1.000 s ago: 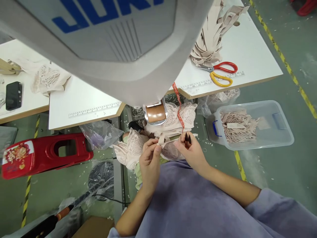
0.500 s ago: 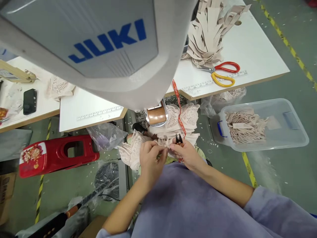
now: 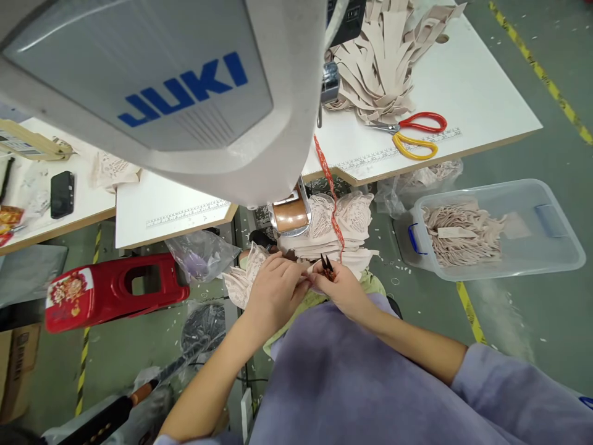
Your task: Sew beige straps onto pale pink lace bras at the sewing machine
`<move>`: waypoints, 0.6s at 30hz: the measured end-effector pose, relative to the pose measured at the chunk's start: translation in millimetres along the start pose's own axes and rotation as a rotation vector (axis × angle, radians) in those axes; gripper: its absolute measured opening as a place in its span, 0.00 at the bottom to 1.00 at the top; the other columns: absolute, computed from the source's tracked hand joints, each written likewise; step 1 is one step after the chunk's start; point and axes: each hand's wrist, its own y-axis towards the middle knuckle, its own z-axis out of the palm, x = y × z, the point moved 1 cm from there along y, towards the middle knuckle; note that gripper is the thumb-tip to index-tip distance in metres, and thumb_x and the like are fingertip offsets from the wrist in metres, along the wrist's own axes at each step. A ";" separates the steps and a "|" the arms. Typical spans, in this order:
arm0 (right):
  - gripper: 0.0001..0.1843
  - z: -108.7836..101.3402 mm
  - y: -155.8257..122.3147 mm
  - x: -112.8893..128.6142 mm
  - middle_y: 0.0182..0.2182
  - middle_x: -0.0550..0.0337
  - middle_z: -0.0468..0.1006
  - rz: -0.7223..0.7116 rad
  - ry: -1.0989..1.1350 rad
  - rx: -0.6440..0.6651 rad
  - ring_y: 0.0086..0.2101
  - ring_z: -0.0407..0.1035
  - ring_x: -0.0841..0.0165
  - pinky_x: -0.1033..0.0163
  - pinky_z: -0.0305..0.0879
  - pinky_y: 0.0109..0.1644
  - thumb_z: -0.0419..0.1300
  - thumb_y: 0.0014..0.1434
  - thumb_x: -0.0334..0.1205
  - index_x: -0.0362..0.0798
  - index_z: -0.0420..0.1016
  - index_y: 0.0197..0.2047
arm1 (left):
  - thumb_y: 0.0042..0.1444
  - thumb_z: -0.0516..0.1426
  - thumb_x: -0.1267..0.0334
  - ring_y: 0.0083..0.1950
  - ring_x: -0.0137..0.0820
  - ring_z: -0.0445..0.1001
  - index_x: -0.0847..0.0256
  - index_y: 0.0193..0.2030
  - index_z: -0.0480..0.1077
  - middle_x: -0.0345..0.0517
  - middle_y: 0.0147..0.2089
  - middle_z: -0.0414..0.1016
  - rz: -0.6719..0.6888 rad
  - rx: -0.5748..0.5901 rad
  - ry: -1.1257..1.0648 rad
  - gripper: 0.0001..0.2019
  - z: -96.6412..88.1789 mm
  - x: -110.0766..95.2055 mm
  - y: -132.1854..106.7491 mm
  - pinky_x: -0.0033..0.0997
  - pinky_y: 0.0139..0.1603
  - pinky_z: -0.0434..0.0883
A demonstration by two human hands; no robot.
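Sewing machine head, grey-white with blue lettering, fills the upper left of the view. Behind it is a white table with a printed ruler along its front edge. A clear plastic bin sits on the floor at right, holding beige straps. A red stool lies on its side on the floor at left.

On the table is a pile of beige strips, with red scissors and yellow scissors just beside it. A stack of lace cups sits below the machine, with a red ribbon hanging across it.

Left hand: fingers closed, pinching a lace piece that spreads out to its left, over the lap. Right hand: closed around thread snips, blades pointing up and away. Its fingertips meet the left hand's at the same piece. The hands touch, just in front of the stack.
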 end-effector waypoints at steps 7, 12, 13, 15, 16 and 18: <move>0.17 14.6 -3.9 -0.4 0.19 0.70 0.55 0.030 0.184 -0.153 0.21 0.48 0.74 0.66 0.46 0.24 0.63 0.49 0.49 0.51 0.59 0.27 | 0.64 0.55 0.66 0.25 0.31 0.71 0.59 0.27 0.69 0.40 0.21 0.72 -0.130 -0.332 0.077 0.13 10.7 -11.6 -14.2 0.31 0.28 0.62; 0.20 22.1 -5.9 5.2 0.17 0.74 0.53 0.065 0.336 -0.137 0.19 0.46 0.76 0.67 0.42 0.22 0.65 0.48 0.50 0.52 0.57 0.28 | 0.63 0.57 0.63 0.22 0.25 0.72 0.59 0.35 0.72 0.37 0.25 0.76 -0.484 -0.418 -0.368 0.05 23.8 -19.5 -24.5 0.23 0.25 0.66; 0.20 22.1 -6.3 5.1 0.18 0.74 0.54 0.069 0.342 -0.130 0.18 0.46 0.77 0.67 0.42 0.22 0.65 0.48 0.51 0.51 0.57 0.29 | 0.62 0.57 0.63 0.22 0.25 0.71 0.59 0.36 0.71 0.37 0.25 0.75 -0.555 -0.403 -0.484 0.05 26.4 -19.6 -25.7 0.22 0.24 0.67; 0.22 21.2 -7.4 3.2 0.19 0.73 0.55 0.087 0.337 -0.123 0.18 0.46 0.77 0.67 0.41 0.21 0.67 0.48 0.52 0.51 0.57 0.29 | 0.61 0.58 0.62 0.23 0.26 0.72 0.59 0.37 0.71 0.38 0.27 0.77 -0.630 -0.414 -0.650 0.04 29.5 -19.2 -26.7 0.23 0.25 0.69; 0.22 20.5 -8.0 1.6 0.20 0.73 0.56 0.098 0.333 -0.120 0.18 0.46 0.78 0.67 0.40 0.21 0.67 0.48 0.52 0.51 0.57 0.30 | 0.60 0.59 0.63 0.25 0.26 0.74 0.59 0.36 0.71 0.40 0.29 0.78 -0.641 -0.435 -0.696 0.03 29.9 -18.9 -26.6 0.24 0.27 0.71; 0.23 18.9 -9.7 -1.2 0.20 0.73 0.55 0.117 0.327 -0.105 0.18 0.45 0.78 0.67 0.40 0.21 0.67 0.49 0.53 0.51 0.57 0.30 | 0.58 0.60 0.64 0.30 0.28 0.77 0.59 0.35 0.71 0.43 0.34 0.81 -0.641 -0.484 -0.749 0.02 29.1 -18.4 -25.8 0.26 0.32 0.74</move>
